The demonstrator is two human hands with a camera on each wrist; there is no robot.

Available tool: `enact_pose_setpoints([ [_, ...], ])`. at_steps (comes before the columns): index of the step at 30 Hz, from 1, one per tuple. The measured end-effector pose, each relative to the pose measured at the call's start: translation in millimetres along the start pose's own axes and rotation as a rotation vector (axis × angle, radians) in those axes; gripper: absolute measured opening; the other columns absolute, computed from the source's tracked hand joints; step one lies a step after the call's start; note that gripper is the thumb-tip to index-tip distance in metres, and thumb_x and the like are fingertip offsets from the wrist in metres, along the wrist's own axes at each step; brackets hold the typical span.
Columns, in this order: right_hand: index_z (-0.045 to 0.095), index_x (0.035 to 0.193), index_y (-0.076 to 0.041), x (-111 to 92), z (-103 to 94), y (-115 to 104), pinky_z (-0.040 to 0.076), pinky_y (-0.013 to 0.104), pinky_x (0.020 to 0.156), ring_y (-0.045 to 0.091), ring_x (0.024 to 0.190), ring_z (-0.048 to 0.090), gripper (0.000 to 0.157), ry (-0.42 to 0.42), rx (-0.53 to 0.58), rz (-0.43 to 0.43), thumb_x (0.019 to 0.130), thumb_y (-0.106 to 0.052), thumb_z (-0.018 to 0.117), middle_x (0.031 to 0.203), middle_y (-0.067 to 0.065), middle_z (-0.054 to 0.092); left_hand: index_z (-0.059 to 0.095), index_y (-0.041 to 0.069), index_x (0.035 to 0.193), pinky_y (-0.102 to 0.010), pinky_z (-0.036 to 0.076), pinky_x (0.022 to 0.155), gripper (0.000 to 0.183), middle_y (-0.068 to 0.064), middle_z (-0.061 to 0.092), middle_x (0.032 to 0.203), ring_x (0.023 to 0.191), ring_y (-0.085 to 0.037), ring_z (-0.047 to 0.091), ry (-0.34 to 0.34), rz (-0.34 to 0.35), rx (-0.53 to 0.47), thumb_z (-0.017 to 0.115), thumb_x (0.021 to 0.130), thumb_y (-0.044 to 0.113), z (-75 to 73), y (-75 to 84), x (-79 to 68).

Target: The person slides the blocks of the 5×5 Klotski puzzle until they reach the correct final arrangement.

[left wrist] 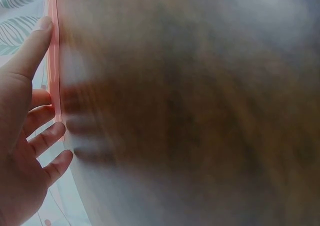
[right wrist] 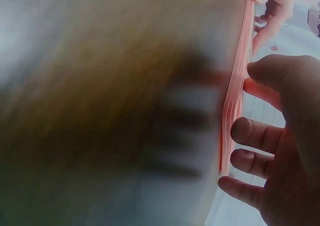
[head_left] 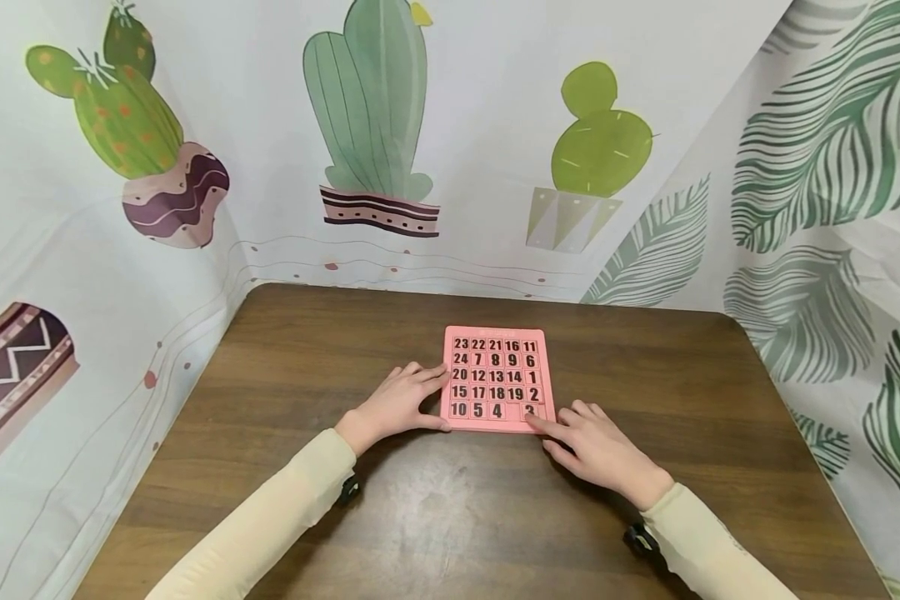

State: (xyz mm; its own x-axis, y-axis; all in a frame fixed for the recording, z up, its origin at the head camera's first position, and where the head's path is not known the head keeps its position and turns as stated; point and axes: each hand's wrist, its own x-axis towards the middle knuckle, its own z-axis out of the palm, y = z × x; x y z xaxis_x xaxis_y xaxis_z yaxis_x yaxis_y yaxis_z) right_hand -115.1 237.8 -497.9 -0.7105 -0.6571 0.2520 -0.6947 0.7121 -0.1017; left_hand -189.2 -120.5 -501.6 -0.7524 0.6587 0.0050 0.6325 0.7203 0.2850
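A pink sliding number puzzle (head_left: 495,332) lies flat on the table, its white tiles bearing black numbers. In its bottom row, a gap sits between the 4 tile (head_left: 497,411) and the 3 tile (head_left: 529,408). My right hand (head_left: 603,446) reaches in from the lower right, with the index fingertip on the 3 tile and partly covering it. At the puzzle's left edge, my left hand (head_left: 396,404) rests with thumb and index finger touching the frame. The left wrist view shows that thumb (left wrist: 37,48) straight along the pink side and the other fingers loosely spread.
The brown wooden table (head_left: 307,333) carries the puzzle near its far side. Behind it hangs a white cloth (head_left: 487,125) printed with cacti and leaves. A dark wrist device (head_left: 641,540) shows under the right sleeve, another (head_left: 349,490) under the left.
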Motion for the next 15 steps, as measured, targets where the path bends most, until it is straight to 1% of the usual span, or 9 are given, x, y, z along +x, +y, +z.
enact_pose_setpoints([
  [8,0.069,0.140,-0.024,-10.3,-2.5,6.4,0.039,0.035,0.074,0.017,0.079,0.041,0.046,-0.009,-0.005,0.014,0.094,-0.023,0.075,0.079,-0.007,0.052,0.051,0.010,0.155,-0.051,0.044,0.103,0.093,-0.008,0.046,0.161,0.127,-0.027,0.049,0.007,0.002,-0.001,0.077,0.084,0.065,0.4,-0.9,-0.3],
  [11,0.070,0.139,-0.023,-10.7,-2.1,7.2,0.039,0.035,0.073,0.017,0.079,0.041,0.046,0.000,-0.006,0.009,0.094,-0.023,0.075,0.079,-0.008,0.051,0.051,0.010,0.155,-0.049,0.044,0.101,0.094,-0.008,0.046,0.161,0.127,-0.027,0.049,0.013,0.006,0.007,0.077,0.084,0.065,1.4,-1.7,0.0],
  [15,0.072,0.137,-0.022,-7.1,-1.6,6.0,0.039,0.035,0.074,0.017,0.080,0.042,0.044,0.024,-0.001,-0.008,0.093,-0.023,0.076,0.081,-0.008,0.053,0.051,0.010,0.155,-0.050,0.045,0.102,0.094,-0.008,0.046,0.161,0.128,-0.027,0.050,0.014,0.009,0.012,0.076,0.084,0.065,2.6,-2.1,0.3],
])
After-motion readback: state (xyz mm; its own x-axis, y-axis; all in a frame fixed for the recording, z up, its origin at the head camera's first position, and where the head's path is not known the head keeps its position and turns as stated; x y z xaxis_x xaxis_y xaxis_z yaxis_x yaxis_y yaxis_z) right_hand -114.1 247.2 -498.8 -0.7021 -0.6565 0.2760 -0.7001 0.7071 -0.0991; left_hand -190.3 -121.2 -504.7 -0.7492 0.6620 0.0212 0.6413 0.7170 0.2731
